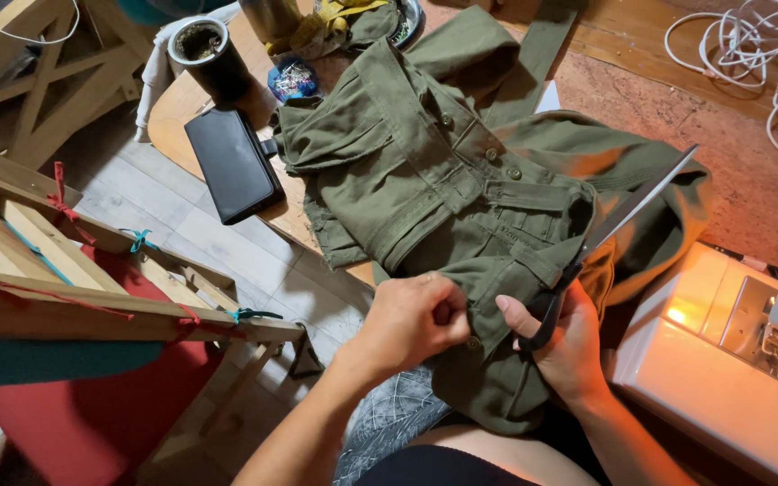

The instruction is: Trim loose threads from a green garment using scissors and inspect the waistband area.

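Low in the frame, the left hand (411,319) is seen curled tight, pinching a fold of the olive-green jacket (461,180) spread across the centre. Just beside it, the right hand (565,346) is closed around the black handles of long scissors (619,225), their blades slanting toward the upper right. Whether the blades are parted cannot be told; both forearms are cut off by the lower edge.

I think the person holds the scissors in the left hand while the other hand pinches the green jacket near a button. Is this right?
Not quite. In the head view the scissors are in the right hand, blades open and pointing up and away. It is the left hand that pinches the green jacket near a button.
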